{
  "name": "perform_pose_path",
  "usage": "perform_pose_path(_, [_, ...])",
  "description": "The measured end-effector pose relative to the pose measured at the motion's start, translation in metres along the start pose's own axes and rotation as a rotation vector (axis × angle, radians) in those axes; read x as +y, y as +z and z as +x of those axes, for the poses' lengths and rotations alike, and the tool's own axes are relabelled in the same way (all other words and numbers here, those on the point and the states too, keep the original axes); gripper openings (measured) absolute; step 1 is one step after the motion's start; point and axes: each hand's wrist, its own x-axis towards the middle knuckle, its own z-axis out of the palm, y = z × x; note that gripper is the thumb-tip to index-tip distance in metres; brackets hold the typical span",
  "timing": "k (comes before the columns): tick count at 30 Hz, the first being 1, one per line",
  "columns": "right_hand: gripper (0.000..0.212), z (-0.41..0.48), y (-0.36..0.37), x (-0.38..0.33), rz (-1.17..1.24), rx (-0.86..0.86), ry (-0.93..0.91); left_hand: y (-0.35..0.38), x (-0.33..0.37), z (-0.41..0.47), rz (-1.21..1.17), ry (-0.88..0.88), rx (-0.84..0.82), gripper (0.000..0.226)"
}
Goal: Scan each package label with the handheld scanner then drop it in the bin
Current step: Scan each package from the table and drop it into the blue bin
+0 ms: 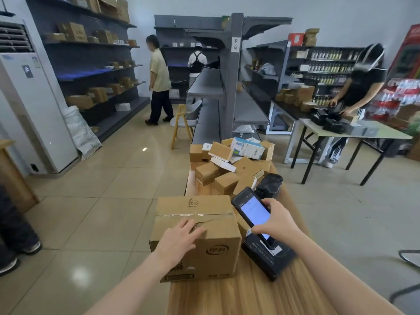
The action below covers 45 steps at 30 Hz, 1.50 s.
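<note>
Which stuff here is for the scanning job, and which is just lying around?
For the job: handheld scanner in the right hand; big cardboard box under the left hand; pile of small packages.
Just lying about: chair; white sack; air conditioner.

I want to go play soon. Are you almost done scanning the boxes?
Not nearly. Nothing looks finished, and no bin is in view. The left hand rests on the big box while the right hand holds the scanner over a black box. A pile of small boxes waits on the table.
</note>
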Motion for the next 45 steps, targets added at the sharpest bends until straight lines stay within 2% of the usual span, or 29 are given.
perform_pose_path(3, [0.094, 0.0, 0.01, 0.0, -0.016, -0.031, 0.014, 0.001, 0.004, -0.012, -0.047, 0.052, 0.111, 0.056])
perform_pose_path(5, [0.097, -0.001, 0.017, 0.001, -0.022, -0.059, 0.023, -0.001, 0.003, -0.012, -0.14, 0.063, 0.117, 0.056])
perform_pose_path(7, [0.096, -0.002, 0.024, -0.001, -0.027, -0.093, 0.021, -0.004, -0.002, -0.009, -0.298, -0.038, 0.088, 0.059])
perform_pose_path(10, [0.093, -0.002, 0.035, -0.003, -0.03, -0.117, 0.023, -0.013, -0.017, 0.0, -0.457, -0.271, 0.138, 0.062])
perform_pose_path(12, [0.095, -0.002, 0.041, -0.004, -0.027, -0.144, 0.041, -0.014, -0.035, 0.002, -0.428, -0.375, 0.043, 0.071])
perform_pose_path(14, [0.097, -0.003, 0.046, -0.004, -0.032, -0.179, 0.058, -0.009, -0.05, -0.001, -0.406, -0.398, -0.148, 0.081])
perform_pose_path(16, [0.099, -0.002, 0.048, -0.004, -0.036, -0.195, 0.066, 0.0, -0.055, -0.006, -0.451, -0.407, -0.283, 0.082])
perform_pose_path(19, [0.099, -0.002, 0.049, -0.006, -0.038, -0.189, 0.074, 0.01, -0.05, -0.01, -0.499, -0.461, -0.269, 0.079])
perform_pose_path(26, [0.088, -0.001, 0.047, -0.005, -0.042, -0.122, 0.035, 0.003, -0.018, 0.0, -0.318, -0.678, -0.165, 0.084])
perform_pose_path(30, [0.086, -0.001, 0.049, -0.006, -0.059, -0.123, 0.028, -0.006, -0.003, -0.004, -0.267, -0.587, -0.053, 0.056])
perform_pose_path(33, [0.088, -0.001, 0.051, -0.006, -0.068, -0.142, 0.021, -0.011, -0.011, -0.009, -0.188, -0.419, 0.037, 0.044])
perform_pose_path(35, [0.09, -0.002, 0.051, -0.005, -0.067, -0.149, 0.026, -0.012, -0.023, -0.012, -0.215, -0.287, 0.069, 0.04])
perform_pose_path(37, [0.09, -0.004, 0.051, -0.003, -0.068, -0.14, 0.032, -0.012, -0.035, -0.018, -0.297, -0.221, -0.066, 0.053])
perform_pose_path(39, [0.09, -0.005, 0.051, -0.001, -0.057, -0.134, 0.043, -0.011, -0.04, -0.025, -0.419, -0.233, -0.232, 0.074])
perform_pose_path(40, [0.09, -0.005, 0.051, 0.0, -0.052, -0.135, 0.046, -0.008, -0.039, -0.028, -0.445, -0.236, -0.265, 0.08])
perform_pose_path(45, [0.089, -0.01, 0.049, 0.009, -0.064, -0.137, 0.068, -0.001, -0.009, -0.028, -0.251, -0.289, -0.147, 0.068])
